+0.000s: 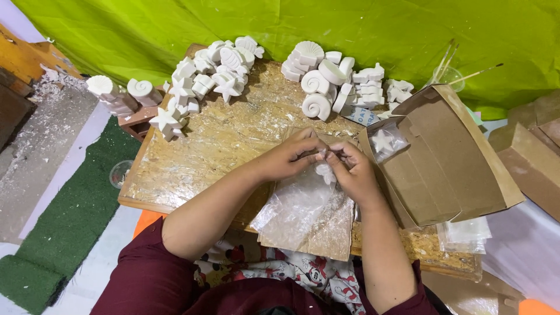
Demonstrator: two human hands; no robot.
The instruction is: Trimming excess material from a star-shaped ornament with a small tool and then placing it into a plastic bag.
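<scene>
Both hands meet over the middle of the board, fingertips pinched together on the mouth of a clear plastic bag [303, 201]. The left hand [289, 156] closes thumb and forefinger on the bag's upper edge; the right hand [353, 172] closes on the same edge from the other side, so that the fingertips of the two hands touch. A small white plaster piece [325, 172] sits just below the pinch, against the right hand's fingers; whether it is inside the bag or at its mouth cannot be told. The bag hangs down from the grip toward the person's lap, over a loose sheet of chipboard [332, 230].

Just beside the right hand stands an open brown cardboard box [449, 157], with a bagged white star [385, 142] at its near edge. Beyond the grip, well apart, lie heaps of white plaster shells and stars [326, 81] on the worktable [198, 157]. Further out past the box, thin brushes [461, 73] stand in a clear cup against the green cloth [361, 29].
</scene>
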